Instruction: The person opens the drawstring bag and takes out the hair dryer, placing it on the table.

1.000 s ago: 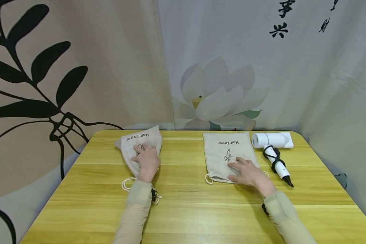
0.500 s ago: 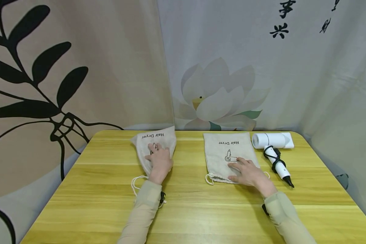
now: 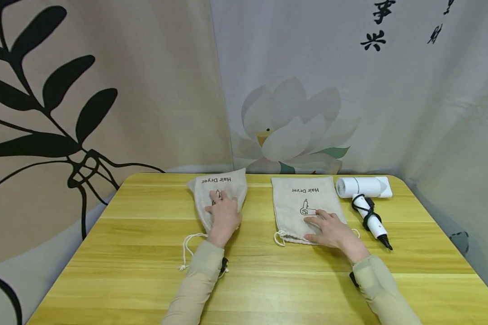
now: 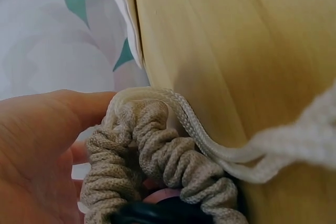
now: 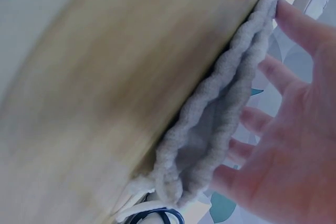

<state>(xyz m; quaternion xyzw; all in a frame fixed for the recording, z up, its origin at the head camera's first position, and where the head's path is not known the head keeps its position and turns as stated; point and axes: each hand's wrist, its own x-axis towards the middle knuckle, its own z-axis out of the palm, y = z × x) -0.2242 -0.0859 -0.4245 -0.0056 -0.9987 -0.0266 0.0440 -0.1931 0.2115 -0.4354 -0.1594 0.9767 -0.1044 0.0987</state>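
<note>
My left hand (image 3: 224, 219) lies over a cream drawstring bag (image 3: 236, 185) printed "Hair Dryer", its fingers bent around the bulging cloth. From the left wrist view, the thumb reaches beside the ruffled bag mouth (image 4: 113, 171); something black shows in that mouth, too little of it to name. White drawcord (image 4: 202, 135) trails from it over the table. A second, flatter drawstring bag (image 3: 286, 203) with the same print lies to the right. On its lower right part rests my right hand (image 3: 329, 229), fingers spread. Its gathered mouth (image 5: 220, 93) gapes slightly in the right wrist view.
Beyond the second bag, at the table's back right, lies a white hair dryer (image 3: 363, 186) with a black cord (image 3: 366, 214) wound round its handle. The wooden table (image 3: 268, 289) ends at a printed curtain (image 3: 179, 90) behind.
My left hand and the first bag have moved right, closer to the second bag, the cord trailing along. The right hand, second bag and hair dryer have stayed put.
</note>
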